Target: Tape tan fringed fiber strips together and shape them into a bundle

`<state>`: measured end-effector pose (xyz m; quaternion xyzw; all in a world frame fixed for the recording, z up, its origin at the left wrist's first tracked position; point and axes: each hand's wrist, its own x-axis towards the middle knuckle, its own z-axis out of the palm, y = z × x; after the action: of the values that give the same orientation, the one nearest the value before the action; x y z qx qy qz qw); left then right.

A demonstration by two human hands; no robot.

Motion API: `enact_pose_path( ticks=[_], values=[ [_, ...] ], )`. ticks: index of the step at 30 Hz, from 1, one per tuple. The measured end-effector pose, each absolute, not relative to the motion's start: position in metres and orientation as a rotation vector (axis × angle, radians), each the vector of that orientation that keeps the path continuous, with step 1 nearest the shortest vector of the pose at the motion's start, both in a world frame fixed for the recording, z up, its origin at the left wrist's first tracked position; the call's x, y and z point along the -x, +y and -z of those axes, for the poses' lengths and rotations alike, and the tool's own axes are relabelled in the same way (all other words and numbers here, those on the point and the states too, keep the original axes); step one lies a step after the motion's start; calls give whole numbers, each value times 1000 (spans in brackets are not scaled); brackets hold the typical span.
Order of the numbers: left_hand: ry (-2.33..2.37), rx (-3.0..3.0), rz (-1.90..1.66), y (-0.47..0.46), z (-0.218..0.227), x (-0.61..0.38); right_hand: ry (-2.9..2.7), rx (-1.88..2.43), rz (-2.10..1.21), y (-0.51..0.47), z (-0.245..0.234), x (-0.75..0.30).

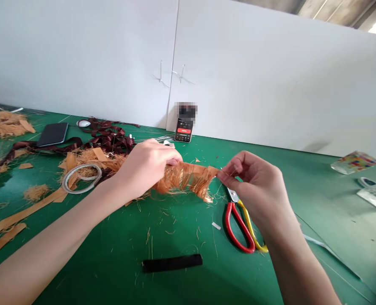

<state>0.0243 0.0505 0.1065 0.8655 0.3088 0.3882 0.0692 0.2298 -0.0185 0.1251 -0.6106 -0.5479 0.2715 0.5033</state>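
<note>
An orange-brown ribbon (192, 169) with one edge frayed into long hanging threads is stretched between my hands above the table. My left hand (151, 163) grips its left part, fingers closed with the thumb on the near side. At the ribbon's right end, my right hand (250, 173) pinches the corner, with fine loose threads about the fingertips. Scissors (241, 224) with one red and one yellow handle lie under and beside my right hand, blade tips hidden. Nearer to me, a short black strip (172, 263) lies on the table.
A tape roll (81, 178), frayed orange scraps (35, 192), dark brown ribbon (111, 137) and a dark phone (53, 134) crowd the left side of the green table (111, 258). Another phone (183, 127) leans on the white wall panel. Tweezers (334, 256) lie at right.
</note>
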Motion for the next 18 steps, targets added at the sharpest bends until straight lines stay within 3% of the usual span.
enact_pose_path(
  ticks=[7,18],
  values=[
    [973,-2354,-1036,50,-116,-17,-1206,1390,-787,-16,-129,-237],
    [1018,-2337,-1115,48,-117,-19,-1181,1403,-768,-15,-128,-238]
  ],
)
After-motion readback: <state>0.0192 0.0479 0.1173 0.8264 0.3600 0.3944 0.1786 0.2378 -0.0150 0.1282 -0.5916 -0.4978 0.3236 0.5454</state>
